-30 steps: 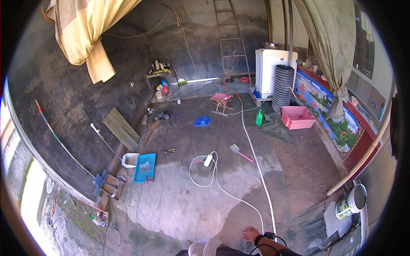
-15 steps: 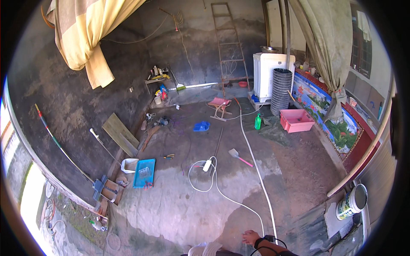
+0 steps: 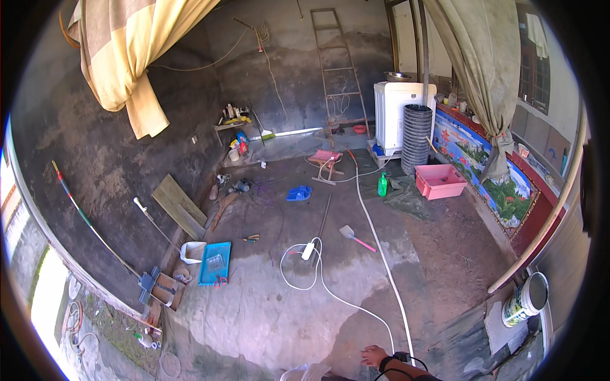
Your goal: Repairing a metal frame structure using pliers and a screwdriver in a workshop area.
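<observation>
Beside R hand [image 3: 373, 356], to its R: thick white hose [image 3: 381, 253] & thinner white cord [image 3: 359, 307], both running off ahead over floor; can't tell if either touches the wrist. R fingers close together, slightly bent; can't tell if anything's gripped. Black band [image 3: 385, 363] at wrist. L hand out of view, state can't tell. Pale bundle [image 3: 305, 372] just L of R hand, cut off, kind unclear. Ahead & L of hand: white power strip [image 3: 308, 251] w/ looped cord. Ahead, slightly L: pink-handled shovel [image 3: 347, 232]. Far ahead: green spray btl [image 3: 382, 185]. Well off R: tilted bucket [image 3: 530, 298].
</observation>
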Tool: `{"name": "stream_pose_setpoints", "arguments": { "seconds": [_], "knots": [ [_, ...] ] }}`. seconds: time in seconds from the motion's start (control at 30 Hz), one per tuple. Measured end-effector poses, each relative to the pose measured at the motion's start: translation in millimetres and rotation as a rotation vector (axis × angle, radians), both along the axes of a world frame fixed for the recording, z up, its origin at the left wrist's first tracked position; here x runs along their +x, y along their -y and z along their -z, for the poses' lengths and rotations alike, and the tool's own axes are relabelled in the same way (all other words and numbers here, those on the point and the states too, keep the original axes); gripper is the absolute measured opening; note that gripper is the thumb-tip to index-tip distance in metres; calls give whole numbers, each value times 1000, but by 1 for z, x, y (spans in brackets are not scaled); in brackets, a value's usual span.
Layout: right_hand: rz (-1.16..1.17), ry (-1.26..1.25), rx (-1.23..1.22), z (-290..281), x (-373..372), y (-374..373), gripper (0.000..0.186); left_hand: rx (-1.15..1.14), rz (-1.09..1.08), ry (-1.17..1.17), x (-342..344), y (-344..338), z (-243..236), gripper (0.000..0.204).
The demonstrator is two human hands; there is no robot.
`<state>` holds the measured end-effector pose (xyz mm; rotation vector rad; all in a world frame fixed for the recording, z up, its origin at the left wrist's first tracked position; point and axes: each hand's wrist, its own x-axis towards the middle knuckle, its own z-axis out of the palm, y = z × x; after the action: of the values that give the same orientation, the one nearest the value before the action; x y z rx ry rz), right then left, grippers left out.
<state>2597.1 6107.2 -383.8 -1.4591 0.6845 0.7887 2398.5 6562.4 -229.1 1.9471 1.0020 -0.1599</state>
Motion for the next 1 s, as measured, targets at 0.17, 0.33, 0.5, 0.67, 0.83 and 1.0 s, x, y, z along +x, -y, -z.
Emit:
{"name": "stream_pose_setpoints", "arguments": {
  "seconds": [0.17, 0.33, 0.5, 0.67, 0.83, 1.0],
  "knots": [
    [-18, -32, -6, 5, 2, 2, 50, 36, 49, 17, 1, 0, 0, 26],
    [0, -42, 21, 0, 3, 2, 50, -98, -44, 46, -5, -7, 20, 27],
    [1, -40, 24, 3, 4, 3, 51, -38, -12, 37, 0, -2, 16, 26],
    [-4, -31, 11, 6, 4, 4, 50, -120, -52, 56, -7, -12, 43, 29],
    [24, -17, 50, 9, 4, 6, 48, -128, -43, 59, -5, -11, 43, 28],
    [-2, -45, 7, 13, 7, 3, 47, -170, -102, 77, -5, -12, 50, 27]
  ]
}}
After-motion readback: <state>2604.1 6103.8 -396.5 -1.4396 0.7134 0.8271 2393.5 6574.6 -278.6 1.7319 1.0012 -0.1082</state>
